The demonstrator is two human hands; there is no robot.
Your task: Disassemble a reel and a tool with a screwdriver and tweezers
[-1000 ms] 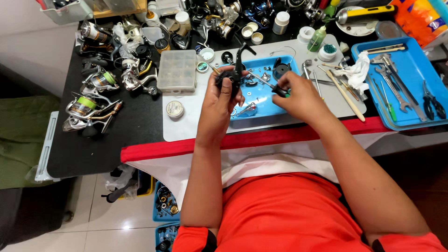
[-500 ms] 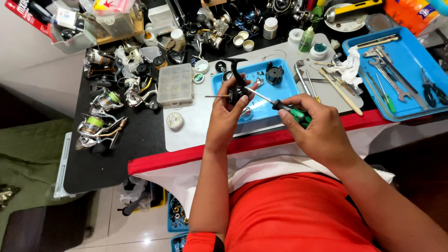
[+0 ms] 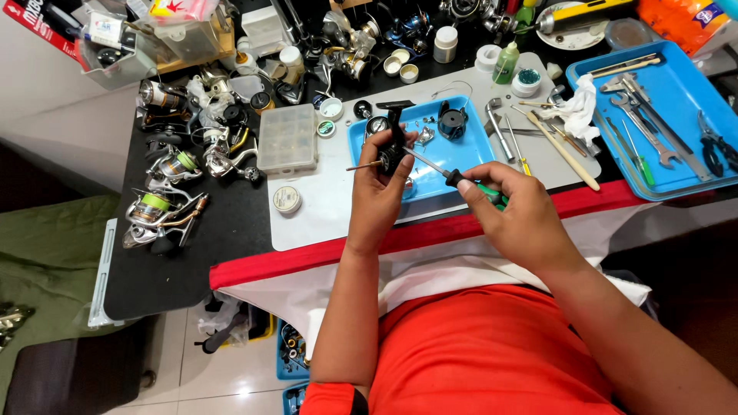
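My left hand [image 3: 378,192] grips a black fishing reel body [image 3: 393,147] and holds it upright above the near edge of a small blue tray [image 3: 473,157]. A thin shaft sticks out of the reel to the left. My right hand [image 3: 516,217] is closed around a green-and-black-handled screwdriver [image 3: 453,176]. Its metal blade slants up and to the left, and the tip touches the reel body. Loose black reel parts [image 3: 452,121] lie in the small tray.
A grey mat [image 3: 323,207] covers the bench. Several fishing reels [image 3: 165,207] lie at the left beside a clear compartment box [image 3: 287,138]. A large blue tray [image 3: 676,173] of wrenches and pliers sits at the right. Bottles and small jars [image 3: 505,63] stand behind.
My right hand has drawn back toward me and rightward with the screwdriver, whose tip stays at the reel. The view has shifted, and the left hand keeps holding the reel.
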